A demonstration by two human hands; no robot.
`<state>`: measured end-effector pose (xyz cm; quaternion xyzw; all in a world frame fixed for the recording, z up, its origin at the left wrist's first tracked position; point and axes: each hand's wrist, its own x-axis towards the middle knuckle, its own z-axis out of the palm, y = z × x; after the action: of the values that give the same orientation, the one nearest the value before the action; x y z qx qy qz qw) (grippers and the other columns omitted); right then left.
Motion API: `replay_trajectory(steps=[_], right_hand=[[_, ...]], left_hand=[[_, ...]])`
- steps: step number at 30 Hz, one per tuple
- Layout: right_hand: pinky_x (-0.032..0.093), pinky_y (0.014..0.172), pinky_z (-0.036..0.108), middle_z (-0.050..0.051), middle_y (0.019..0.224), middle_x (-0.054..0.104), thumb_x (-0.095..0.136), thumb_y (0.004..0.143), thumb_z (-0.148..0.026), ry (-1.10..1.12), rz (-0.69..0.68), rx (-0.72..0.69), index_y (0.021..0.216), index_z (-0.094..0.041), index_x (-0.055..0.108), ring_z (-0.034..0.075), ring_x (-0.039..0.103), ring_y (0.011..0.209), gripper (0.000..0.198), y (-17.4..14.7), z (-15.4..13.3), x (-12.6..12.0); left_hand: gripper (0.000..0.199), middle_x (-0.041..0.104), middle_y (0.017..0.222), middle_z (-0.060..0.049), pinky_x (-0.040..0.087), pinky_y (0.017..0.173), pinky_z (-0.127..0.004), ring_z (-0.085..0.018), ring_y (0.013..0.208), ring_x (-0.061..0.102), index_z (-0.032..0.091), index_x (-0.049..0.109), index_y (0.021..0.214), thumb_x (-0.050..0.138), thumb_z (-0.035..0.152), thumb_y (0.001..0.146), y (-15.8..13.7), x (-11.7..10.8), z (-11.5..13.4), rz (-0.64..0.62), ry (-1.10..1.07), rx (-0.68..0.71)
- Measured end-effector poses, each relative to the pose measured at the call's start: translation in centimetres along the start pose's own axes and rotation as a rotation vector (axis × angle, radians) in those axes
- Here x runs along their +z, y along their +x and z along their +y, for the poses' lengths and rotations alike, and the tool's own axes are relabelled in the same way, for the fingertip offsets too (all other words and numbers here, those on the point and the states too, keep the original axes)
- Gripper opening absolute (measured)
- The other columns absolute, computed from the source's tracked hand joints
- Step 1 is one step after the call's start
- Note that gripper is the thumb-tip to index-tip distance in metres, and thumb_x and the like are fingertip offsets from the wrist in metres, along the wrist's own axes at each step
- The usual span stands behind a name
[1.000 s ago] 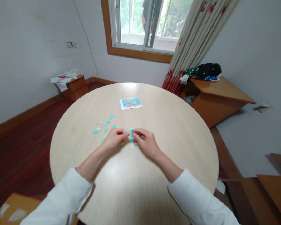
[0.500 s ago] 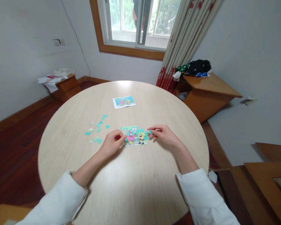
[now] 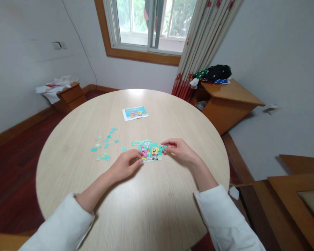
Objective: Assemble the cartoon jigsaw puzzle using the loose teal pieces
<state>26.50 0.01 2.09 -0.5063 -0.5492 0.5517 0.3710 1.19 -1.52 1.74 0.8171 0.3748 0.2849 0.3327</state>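
Compared with 0.5 s ago, the left hand (image 3: 126,163) sits lower at the left side of the puzzle (image 3: 149,152), thumb and fingers parted, uncovering 1 loose piece (image 3: 124,149). The right hand (image 3: 180,150) narrows its fingertips at a teal piece (image 3: 163,149) by the puzzle's right edge; I cannot tell whether it pinches. Wide tabletop (image 3: 146,202) stretches from puzzle to near rim.

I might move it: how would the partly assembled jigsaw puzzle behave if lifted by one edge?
The jigsaw puzzle would probably sag or break apart, since its ragged edge shows it's pieced together. Thin and flat, it looks light and unlikely to roll.
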Motion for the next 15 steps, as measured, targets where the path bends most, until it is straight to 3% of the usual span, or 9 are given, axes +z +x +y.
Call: replay_trajectory(steps=[3, 6, 10, 15], right_hand=[[0.049, 0.065, 0.029, 0.004, 0.072, 0.067, 0.067, 0.065, -0.014, 0.013, -0.008, 0.017, 0.089, -0.012, 0.066, 0.013, 0.062, 0.065, 0.025, -0.02, -0.22, -0.02], [0.047, 0.061, 0.028, 0.002, 0.065, 0.065, 0.069, 0.065, -0.017, 0.021, -0.014, 0.029, 0.089, -0.011, 0.066, 0.013, 0.061, 0.061, 0.025, -0.04, -0.31, -0.02], [0.046, 0.06, 0.028, 0.002, 0.061, 0.064, 0.07, 0.066, -0.023, 0.002, -0.008, 0.015, 0.084, -0.011, 0.067, 0.012, 0.059, 0.058, 0.021, 0.03, -0.26, -0.05], [0.044, 0.063, 0.029, 0.002, 0.065, 0.065, 0.069, 0.068, -0.025, -0.01, 0.026, -0.026, 0.083, -0.012, 0.069, 0.01, 0.055, 0.058, 0.02, 0.35, 0.21, -0.08]], left_hand=[[0.02, 0.064, 0.117, -0.012, 0.039, 0.1, -0.043, -0.022, 0.112, 0.056, 0.019, 0.066, 0.095, 0.052, 0.03, 0.085, -0.28, 0.14, -0.22, -0.065, 0.043, 0.082], [0.03, 0.057, 0.129, -0.014, 0.025, 0.111, -0.048, -0.024, 0.124, 0.048, 0.019, 0.064, 0.11, 0.052, 0.034, 0.086, -0.54, 0.14, -0.36, -0.147, 0.129, 0.139], [0.037, 0.049, 0.138, -0.016, 0.016, 0.113, -0.051, -0.025, 0.132, 0.039, 0.019, 0.06, 0.118, 0.051, 0.038, 0.087, -0.64, -0.04, -0.2, -0.262, 0.251, 0.174], [0.037, 0.048, 0.139, -0.016, 0.015, 0.113, -0.052, -0.025, 0.133, 0.038, 0.019, 0.06, 0.118, 0.049, 0.038, 0.088, -0.48, -0.12, -0.01, -0.281, 0.326, 0.178]])
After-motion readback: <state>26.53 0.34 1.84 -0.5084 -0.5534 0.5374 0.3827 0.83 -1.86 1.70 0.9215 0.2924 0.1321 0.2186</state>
